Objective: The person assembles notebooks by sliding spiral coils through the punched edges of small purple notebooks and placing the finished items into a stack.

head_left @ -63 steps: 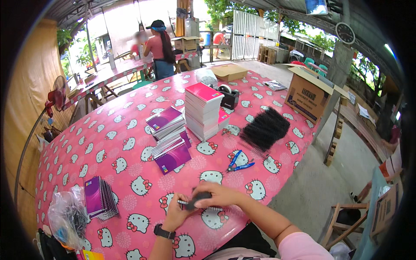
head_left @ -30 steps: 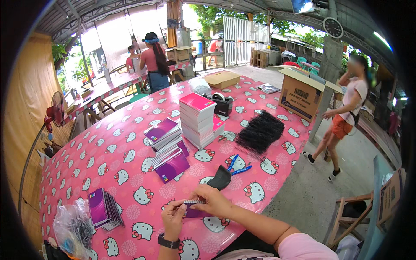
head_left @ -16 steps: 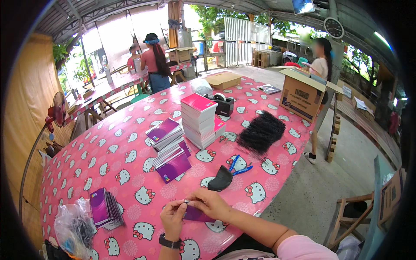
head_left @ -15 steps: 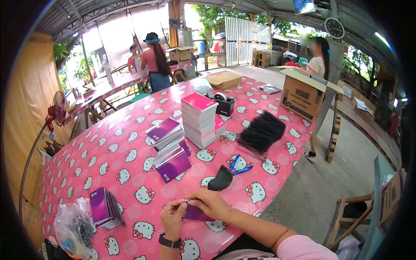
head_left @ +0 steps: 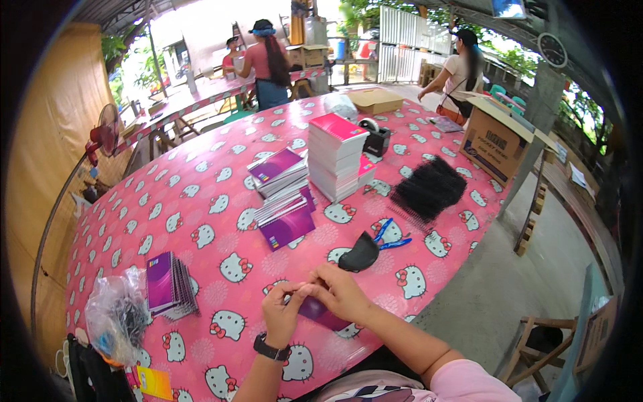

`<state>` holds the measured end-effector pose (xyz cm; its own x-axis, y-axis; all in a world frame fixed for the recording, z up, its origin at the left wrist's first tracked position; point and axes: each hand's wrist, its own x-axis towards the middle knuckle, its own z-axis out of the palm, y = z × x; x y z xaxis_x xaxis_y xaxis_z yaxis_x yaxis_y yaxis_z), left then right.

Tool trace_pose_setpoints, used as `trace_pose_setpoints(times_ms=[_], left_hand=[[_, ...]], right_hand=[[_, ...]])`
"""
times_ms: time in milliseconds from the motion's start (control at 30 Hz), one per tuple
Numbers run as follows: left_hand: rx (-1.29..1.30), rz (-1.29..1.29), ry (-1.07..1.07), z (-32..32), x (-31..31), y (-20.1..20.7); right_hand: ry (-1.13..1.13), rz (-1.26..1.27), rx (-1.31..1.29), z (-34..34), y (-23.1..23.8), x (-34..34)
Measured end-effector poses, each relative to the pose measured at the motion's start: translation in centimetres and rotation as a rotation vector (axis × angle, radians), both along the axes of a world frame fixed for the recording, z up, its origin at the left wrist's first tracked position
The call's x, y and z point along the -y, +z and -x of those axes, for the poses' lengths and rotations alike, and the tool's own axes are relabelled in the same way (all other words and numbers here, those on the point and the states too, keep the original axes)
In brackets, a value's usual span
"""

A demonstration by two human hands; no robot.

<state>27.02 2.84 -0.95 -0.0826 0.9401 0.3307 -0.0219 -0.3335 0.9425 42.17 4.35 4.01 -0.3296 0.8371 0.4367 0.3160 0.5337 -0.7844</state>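
Observation:
My left hand (head_left: 281,313), with a dark watch on its wrist, and my right hand (head_left: 340,295) meet over a small purple booklet (head_left: 320,313) lying on the pink cartoon-cat tablecloth (head_left: 201,228) near the table's front edge. Both hands pinch at the booklet's upper left edge; a thin item between the fingertips is too small to make out. A black curved piece (head_left: 360,254) lies just beyond my right hand, with blue-handled scissors (head_left: 388,236) beside it.
Purple booklets (head_left: 284,194) are heaped mid-table next to a tall stack of pink-topped books (head_left: 337,155). A pile of black combs (head_left: 429,191) lies right. More booklets (head_left: 169,285) and a plastic bag (head_left: 117,320) sit left. Cardboard box (head_left: 495,142), tape dispenser (head_left: 375,134), people behind.
The black curved piece left my hands and now lies on the table by the scissors. My hands moved onto the purple booklet. A person walked from the right toward the cardboard box.

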Motion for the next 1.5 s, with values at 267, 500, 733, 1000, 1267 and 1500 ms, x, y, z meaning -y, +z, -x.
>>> trace_pose_setpoints(times_ms=[267, 500, 733, 1000, 1267, 1500], left_hand=[[-0.206, 0.059, 0.068, 1.1, 0.0, 1.4], [0.279, -0.148, 0.626, 16.1, 0.4, 4.9], [-0.887, -0.009, 1.328, 25.9, 3.3, 2.0], [-0.938, 0.181, 1.272, 26.1, 3.2, 2.5], [-1.134, 0.496, 0.977, 23.7, -3.2, 7.4], [-1.161, 0.802, 0.863, 24.5, -4.5, 7.2]], right_hand=[[0.039, 0.041, 0.078, 0.3, 0.3, -0.3], [-0.213, 0.004, -0.108, -5.0, -2.1, -3.1], [-0.158, 0.057, -0.060, -4.4, -5.3, -2.0], [-0.139, 0.008, -0.084, -4.5, -6.6, -2.0], [-0.168, -0.071, 0.015, -4.8, -8.1, -2.1], [-0.140, 0.015, -0.088, -5.1, -9.3, -2.1]])
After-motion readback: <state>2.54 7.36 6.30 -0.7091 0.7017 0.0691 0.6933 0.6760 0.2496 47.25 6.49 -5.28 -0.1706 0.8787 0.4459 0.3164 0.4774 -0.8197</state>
